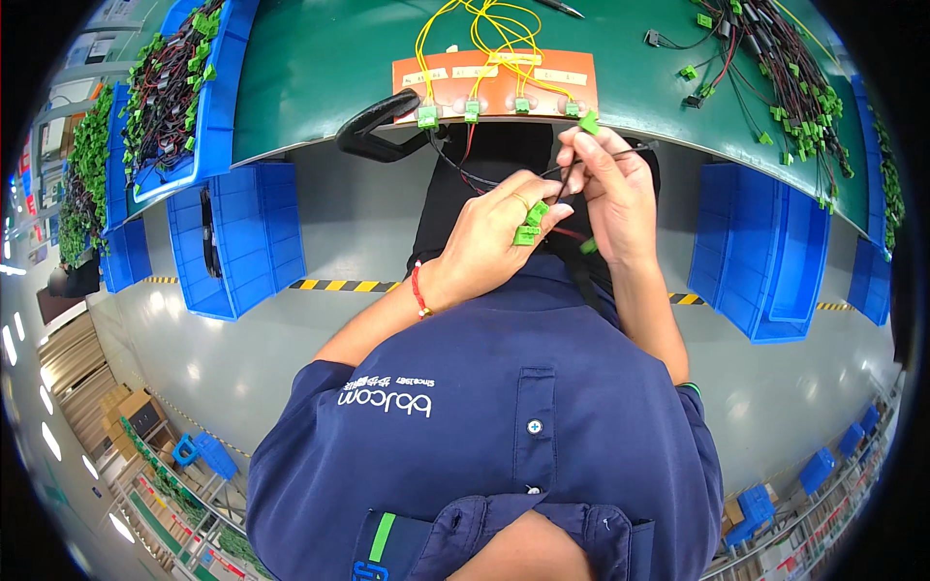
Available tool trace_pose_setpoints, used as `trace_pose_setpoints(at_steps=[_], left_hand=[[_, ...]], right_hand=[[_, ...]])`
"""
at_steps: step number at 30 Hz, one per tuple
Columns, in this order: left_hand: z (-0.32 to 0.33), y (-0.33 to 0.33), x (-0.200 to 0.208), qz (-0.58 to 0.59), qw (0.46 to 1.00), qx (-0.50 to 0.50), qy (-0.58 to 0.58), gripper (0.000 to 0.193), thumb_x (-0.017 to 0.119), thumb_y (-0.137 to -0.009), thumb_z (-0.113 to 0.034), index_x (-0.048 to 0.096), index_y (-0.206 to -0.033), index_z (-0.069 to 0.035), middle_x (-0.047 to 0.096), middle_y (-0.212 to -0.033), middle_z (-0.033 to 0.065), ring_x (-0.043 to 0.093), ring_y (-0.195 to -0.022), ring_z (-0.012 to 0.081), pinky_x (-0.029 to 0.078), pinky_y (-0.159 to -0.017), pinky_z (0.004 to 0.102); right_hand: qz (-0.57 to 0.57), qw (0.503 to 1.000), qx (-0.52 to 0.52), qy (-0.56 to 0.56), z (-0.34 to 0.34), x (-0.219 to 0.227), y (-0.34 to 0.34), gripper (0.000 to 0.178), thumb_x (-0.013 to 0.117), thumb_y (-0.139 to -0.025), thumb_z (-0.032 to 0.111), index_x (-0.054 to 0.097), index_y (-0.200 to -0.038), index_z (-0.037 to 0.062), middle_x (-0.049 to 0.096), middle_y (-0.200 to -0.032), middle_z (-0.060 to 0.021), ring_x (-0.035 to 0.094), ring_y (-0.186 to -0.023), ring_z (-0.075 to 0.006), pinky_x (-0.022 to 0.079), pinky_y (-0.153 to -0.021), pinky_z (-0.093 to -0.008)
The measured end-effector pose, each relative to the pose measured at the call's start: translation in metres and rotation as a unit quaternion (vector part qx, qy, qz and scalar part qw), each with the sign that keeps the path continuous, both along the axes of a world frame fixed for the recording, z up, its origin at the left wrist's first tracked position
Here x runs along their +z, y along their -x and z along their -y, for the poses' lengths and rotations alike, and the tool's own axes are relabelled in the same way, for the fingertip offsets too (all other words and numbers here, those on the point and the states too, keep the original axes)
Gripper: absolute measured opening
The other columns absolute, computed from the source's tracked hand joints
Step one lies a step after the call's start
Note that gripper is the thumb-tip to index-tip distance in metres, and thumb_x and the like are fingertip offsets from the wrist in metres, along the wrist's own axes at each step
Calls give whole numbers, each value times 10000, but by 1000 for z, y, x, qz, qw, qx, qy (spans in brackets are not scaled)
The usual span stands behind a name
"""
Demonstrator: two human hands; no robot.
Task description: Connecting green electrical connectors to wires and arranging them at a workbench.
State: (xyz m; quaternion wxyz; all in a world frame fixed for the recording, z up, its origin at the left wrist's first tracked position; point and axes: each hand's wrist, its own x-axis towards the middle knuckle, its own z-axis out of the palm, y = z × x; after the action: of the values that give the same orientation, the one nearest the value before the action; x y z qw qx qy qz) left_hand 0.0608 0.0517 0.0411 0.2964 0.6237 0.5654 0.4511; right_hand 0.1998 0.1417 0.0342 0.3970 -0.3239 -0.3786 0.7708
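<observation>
My left hand (494,228) is closed around thin black and red wires. Two green connectors (527,234) poke out between its thumb and fingers. Just beside it, my right hand (620,189) pinches a black wire between thumb and fingers, and a green connector (589,123) sits at its fingertips. Another green connector (589,246) hangs below the right palm. At the table edge lies an orange board (499,68) with several green sockets (522,105). Wires run from its two left sockets down toward my hands. What the palms cover is hidden.
Yellow wires (475,34) loop above the board on the green table (320,68). A black curved handle-like part (373,131) juts over the edge at left. Wire harnesses (794,92) pile at right; a blue bin (228,87) holds more at left. Blue crates (741,252) stand below.
</observation>
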Motion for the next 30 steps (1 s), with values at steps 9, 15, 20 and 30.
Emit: trace_pose_setpoints(at_steps=[9,15,20,30], left_hand=[[13,2,-12,-113,984,-137,-8,488,670,-740,31,588,-1215,-48,580,-1132,119,690,-814,290,575,-607,371],[17,-5,-25,-301,941,-103,113,587,631,-725,41,513,-1298,8,491,-1323,165,695,-855,298,582,-634,386],[13,-8,-31,-373,912,-87,149,516,601,-763,-11,519,-1270,50,477,-1326,263,700,-758,286,577,-577,382],[-5,-29,-36,-526,846,-61,67,286,579,-810,-88,595,-1032,93,604,-1127,295,671,-622,200,557,-512,329]], right_hand=[[61,998,6,27,-5,-17,-1,137,693,-916,172,684,-902,36,650,-798,-24,489,-610,-37,404,-616,-206],[-89,988,44,119,-7,-23,-7,187,663,-935,188,670,-992,9,619,-826,-18,485,-626,-59,418,-639,-230],[-170,974,65,134,-10,-17,-12,252,600,-971,166,651,-1109,-39,611,-876,-41,487,-648,-76,426,-654,-244],[20,989,23,-144,-13,6,-12,219,606,-972,99,669,-1114,-55,692,-942,-103,590,-721,-83,492,-742,-237]])
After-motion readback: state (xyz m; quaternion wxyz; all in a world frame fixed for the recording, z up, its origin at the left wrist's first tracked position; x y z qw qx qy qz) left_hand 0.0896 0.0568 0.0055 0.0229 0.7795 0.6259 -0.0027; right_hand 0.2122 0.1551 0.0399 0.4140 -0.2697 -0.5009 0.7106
